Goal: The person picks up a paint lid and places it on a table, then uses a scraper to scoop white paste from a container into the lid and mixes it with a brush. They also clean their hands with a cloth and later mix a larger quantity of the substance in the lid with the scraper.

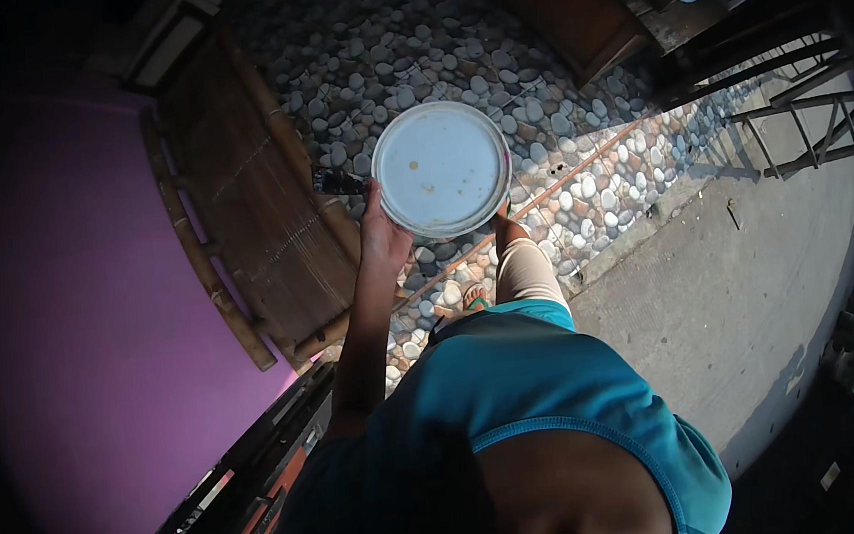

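Note:
A round white lid (439, 166) with a raised rim and small stains, perhaps topping a container, is held out in front of my body. My left hand (384, 228) grips its left rim, thumb up along the edge and the other fingers mostly hidden beneath. Beside that thumb is a dark mottled object (338, 182), too unclear to name. My right hand does not show. Below and right of the lid, my forward leg (528, 269) in beige trousers partly shows, and my other foot (474, 296) wears a green sandal.
A bamboo bench (225, 182) lines the pink wall (68, 295) at left. Underfoot is pebbled flooring (602, 193), bordered at right by concrete (712, 325). A wooden cabinet (568, 15) stands ahead, a dark metal frame (808, 137) at upper right. Black railings (263, 481) run at lower left.

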Motion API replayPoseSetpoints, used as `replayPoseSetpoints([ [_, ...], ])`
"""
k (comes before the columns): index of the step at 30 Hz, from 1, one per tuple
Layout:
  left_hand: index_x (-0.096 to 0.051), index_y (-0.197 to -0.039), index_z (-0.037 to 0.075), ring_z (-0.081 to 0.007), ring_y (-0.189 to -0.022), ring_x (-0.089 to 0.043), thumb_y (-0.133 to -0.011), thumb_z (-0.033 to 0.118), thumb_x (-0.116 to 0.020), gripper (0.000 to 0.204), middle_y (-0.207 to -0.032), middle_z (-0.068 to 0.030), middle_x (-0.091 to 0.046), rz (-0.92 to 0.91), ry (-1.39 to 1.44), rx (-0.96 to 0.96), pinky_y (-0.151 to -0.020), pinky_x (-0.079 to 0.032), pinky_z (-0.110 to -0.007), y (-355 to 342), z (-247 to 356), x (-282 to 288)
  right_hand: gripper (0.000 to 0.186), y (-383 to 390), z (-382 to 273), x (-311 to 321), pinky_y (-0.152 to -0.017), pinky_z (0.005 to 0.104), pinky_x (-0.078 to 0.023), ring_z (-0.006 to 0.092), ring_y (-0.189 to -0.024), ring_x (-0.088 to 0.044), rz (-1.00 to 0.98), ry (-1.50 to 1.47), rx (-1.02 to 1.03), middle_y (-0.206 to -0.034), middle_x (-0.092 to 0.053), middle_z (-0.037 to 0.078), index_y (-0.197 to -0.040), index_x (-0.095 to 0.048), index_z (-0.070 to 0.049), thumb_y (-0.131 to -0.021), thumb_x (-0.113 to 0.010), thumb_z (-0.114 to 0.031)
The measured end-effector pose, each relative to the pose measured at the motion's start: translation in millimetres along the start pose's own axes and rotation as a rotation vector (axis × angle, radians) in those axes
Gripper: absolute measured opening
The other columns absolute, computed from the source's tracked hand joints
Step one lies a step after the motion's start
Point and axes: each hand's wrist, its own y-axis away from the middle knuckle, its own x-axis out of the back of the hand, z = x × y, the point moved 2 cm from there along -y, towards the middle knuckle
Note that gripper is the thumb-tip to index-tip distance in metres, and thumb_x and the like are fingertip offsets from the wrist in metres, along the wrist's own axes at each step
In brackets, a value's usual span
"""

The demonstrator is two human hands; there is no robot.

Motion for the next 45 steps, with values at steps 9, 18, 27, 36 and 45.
replayPoseSetpoints([
  [9,-0.044,-0.133,0.009,-0.0209,-0.119,-0.051,-0.099,0.044,-0.037,0.049,-0.132,-0.0064,-0.052,0.147,0.051,-0.112,-0.098,-0.044,-0.04,-160,117,-110,0.043,-25,-350,131,-0.082,0.0356,-0.048,0.0253,-0.102,-0.06,0.109,0.027,0.379,-0.113,-0.063,0.013,-0.116,-0.06,-0.006,-0.091,-0.053,-0.04],
  [18,-0.042,-0.135,0.009,-0.0227,-0.124,-0.047,-0.099,0.045,-0.037,0.051,-0.135,-0.0073,-0.049,0.309,0.034,-0.132,-0.103,-0.039,-0.042,-333,245,-140,0.039,-78,-586,124,-0.079,0.0364,-0.05,0.0243,-0.1,-0.061,0.019,0.325,0.441,-0.111,-0.064,0.012,-0.116,-0.06,-0.006,-0.09,-0.055,-0.035],
  [27,-0.038,-0.137,0.007,-0.0254,-0.125,-0.045,-0.101,0.037,-0.034,0.048,-0.137,-0.0112,-0.046,0.132,-0.089,-0.07,-0.106,-0.036,-0.046,-532,385,-241,0.029,-52,-881,84,-0.072,0.0423,-0.05,0.0304,-0.087,-0.065,0.348,0.816,0.743,-0.096,-0.067,0.016,-0.102,-0.065,-0.007,-0.092,-0.051,-0.031],
  [36,-0.034,-0.14,0.007,-0.0271,-0.128,-0.042,-0.101,0.041,-0.03,0.052,-0.14,-0.0128,-0.041,-0.011,-0.121,0.017,-0.106,-0.036,-0.047,-742,466,-351,0.06,-60,-1145,126,-0.079,0.0472,-0.048,0.04,-0.089,-0.063,0.491,0.343,0.487,-0.09,-0.066,0.022,-0.092,-0.07,-0.007,-0.095,-0.031,-0.053],
  [45,-0.036,-0.138,0.006,-0.0268,-0.126,-0.044,-0.101,0.039,-0.029,0.05,-0.137,-0.0128,-0.045,-0.164,-0.278,0.114,-0.104,-0.037,-0.044,-922,505,-469,0.053,-2,-1414,197,-0.075,0.0359,-0.047,0.028,-0.082,-0.062,0.384,-0.079,0.819,-0.095,-0.064,0.015,-0.112,-0.06,-0.01,-0.092,-0.043,-0.055],
])
